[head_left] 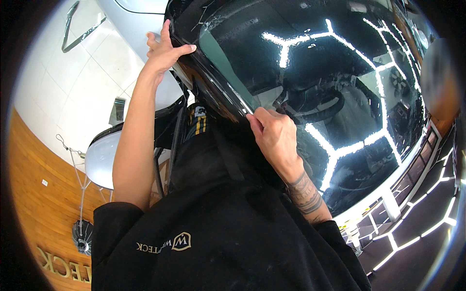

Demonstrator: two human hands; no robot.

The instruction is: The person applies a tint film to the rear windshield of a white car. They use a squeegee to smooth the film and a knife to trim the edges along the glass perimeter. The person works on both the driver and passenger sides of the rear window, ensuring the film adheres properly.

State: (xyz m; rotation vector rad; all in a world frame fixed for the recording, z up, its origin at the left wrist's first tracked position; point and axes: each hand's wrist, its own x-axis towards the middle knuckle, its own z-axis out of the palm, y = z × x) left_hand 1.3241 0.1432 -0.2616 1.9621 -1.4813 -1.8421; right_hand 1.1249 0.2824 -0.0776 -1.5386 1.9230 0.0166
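Observation:
My left hand [165, 52] rests with spread fingers on the upper end of a dark windshield-edge trim [204, 72] beside the white car body [130, 10]. My right hand [272, 136] is closed at the lower part of that edge, where a thin silver strip [239, 98] meets its fingertips; what it grips, if anything, is hidden. The wet-looking dark windshield [310, 63] fills the right side, mirroring hexagonal lights, with a steering wheel faintly visible through it. My black-shirted body leans close against the car.
A white side mirror [99, 160] is left of my left forearm. Beyond are white floor tiles [53, 92], a black bent strip [70, 43] lying on them, and a wooden wall [34, 160] with a hanging corded black object [82, 235]. Hexagonal lights [415, 240] line a dark surface at lower right.

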